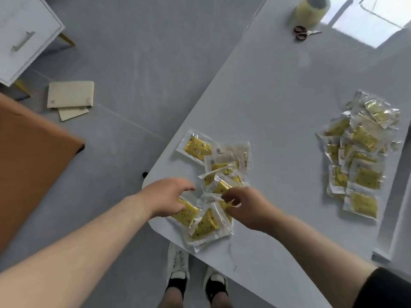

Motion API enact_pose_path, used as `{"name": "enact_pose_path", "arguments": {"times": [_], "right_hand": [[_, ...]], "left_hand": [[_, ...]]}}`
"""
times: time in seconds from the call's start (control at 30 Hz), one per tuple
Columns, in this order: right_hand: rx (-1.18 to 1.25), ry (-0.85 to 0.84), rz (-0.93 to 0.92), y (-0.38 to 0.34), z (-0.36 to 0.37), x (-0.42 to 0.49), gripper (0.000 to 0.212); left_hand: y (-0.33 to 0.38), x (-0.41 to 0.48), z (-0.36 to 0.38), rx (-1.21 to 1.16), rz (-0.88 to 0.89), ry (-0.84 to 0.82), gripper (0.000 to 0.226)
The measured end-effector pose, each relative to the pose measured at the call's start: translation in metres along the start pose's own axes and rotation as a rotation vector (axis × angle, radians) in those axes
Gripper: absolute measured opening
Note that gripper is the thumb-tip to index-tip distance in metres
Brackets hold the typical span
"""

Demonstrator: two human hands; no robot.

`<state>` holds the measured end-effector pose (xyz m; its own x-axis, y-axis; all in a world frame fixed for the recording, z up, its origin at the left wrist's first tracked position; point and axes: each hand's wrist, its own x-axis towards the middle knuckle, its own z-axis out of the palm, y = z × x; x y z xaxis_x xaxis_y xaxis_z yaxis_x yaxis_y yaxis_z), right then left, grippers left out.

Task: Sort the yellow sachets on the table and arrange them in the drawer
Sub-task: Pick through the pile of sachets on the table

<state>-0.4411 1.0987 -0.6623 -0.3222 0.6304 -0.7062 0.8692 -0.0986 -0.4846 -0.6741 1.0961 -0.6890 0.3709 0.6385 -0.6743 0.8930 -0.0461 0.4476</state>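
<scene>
- the left hand (165, 197) lies palm down, fingers spread and loose, resting on a yellow sachet (185, 213) at the rounded corner of the grey table (278, 96).
- the right hand (241, 206) has its fingers curled and pinched on the clear edge of a sachet in the near heap (219, 174); the exact grip is partly hidden.
- a second heap of yellow sachets (360, 156) lies well apart, near the table's right edge.
- a tape roll (311, 11) and red-handled scissors (303, 33) sit at the far end.
- the white drawer unit (24, 36) stands on the floor far left, its drawer closed.
</scene>
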Motion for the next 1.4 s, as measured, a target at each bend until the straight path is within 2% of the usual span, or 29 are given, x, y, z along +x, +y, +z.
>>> {"name": "enact_pose_path", "arguments": {"times": [0.17,0.23,0.43,0.6,0.73,0.87,1.07,1.2,1.4], "right_hand": [[-0.027,0.012,-0.041,0.014,0.034,0.024,0.035],[-0.017,0.023,-0.05,0.018,0.042,0.027,0.034],[0.053,0.092,-0.045,0.027,0.051,0.034,0.029],[0.061,0.11,-0.052,0.028,0.05,0.039,0.03],[-0.042,0.081,-0.091,0.022,0.054,0.039,0.033],[-0.181,0.034,-0.167,0.015,0.062,0.041,0.034],[-0.428,0.091,-0.384,0.01,0.073,0.05,0.035],[-0.568,0.033,-0.472,0.007,0.078,0.056,0.048],[-0.709,0.017,-0.48,0.006,0.084,0.065,0.064]], "left_hand": [[-0.014,0.027,0.039,0.322,0.129,-0.013,0.089],[-0.018,0.031,0.049,0.449,0.172,0.017,0.094],[-0.022,0.044,0.057,0.535,0.225,0.144,0.084],[-0.024,0.05,0.049,0.589,0.18,0.123,0.052],[-0.031,0.044,0.043,0.455,0.072,0.09,0.033],[-0.041,0.028,0.039,0.334,-0.01,0.11,0.027],[-0.062,0.005,0.039,0.083,-0.153,0.184,0.023],[-0.07,-0.007,0.044,-0.159,-0.261,0.24,0.029],[-0.077,-0.017,0.048,-0.456,-0.34,0.304,0.022]]}}
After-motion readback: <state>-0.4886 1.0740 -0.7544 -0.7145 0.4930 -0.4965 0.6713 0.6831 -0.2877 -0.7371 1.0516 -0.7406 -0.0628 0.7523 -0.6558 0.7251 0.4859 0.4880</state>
